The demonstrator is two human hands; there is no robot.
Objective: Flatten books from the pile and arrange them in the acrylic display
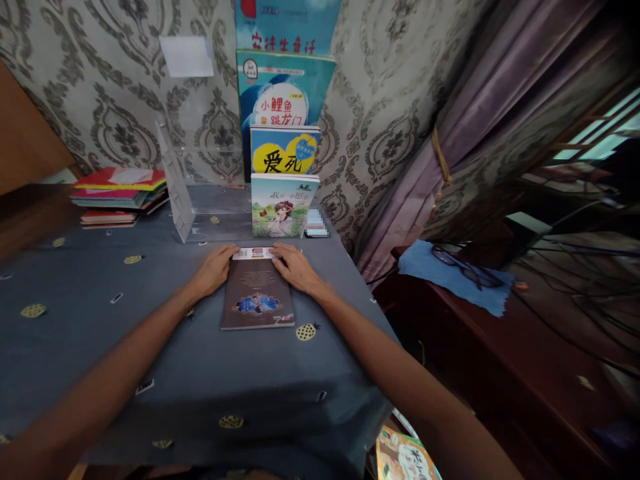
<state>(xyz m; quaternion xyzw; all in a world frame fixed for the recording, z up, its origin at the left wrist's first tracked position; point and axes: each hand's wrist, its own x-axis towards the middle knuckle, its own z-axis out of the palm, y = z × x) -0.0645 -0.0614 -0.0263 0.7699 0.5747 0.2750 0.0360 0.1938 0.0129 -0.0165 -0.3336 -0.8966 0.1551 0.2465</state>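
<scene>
A dark brown book (257, 287) lies on the patterned grey tablecloth (165, 347), its face showing small text, a blue picture and a white strip at the far end. My left hand (216, 269) holds its far left corner with bent fingers. At the far right corner, my right hand (296, 268) grips the same book, thumb along the side. Just beyond stands a clear plastic rack (180, 193) with books on its right side. The front one is a green-and-white book (283, 207); behind it rise a blue-and-yellow book (285, 150) and a teal book (287, 87).
A stack of colourful books (120, 193) lies at the back left. To the right, glasses (465, 267) rest on a blue cloth (430, 270) atop a dark red cabinet (475, 340) with cables. An orange book (405, 457) shows below the table's right edge. A purple curtain (425, 160) hangs behind.
</scene>
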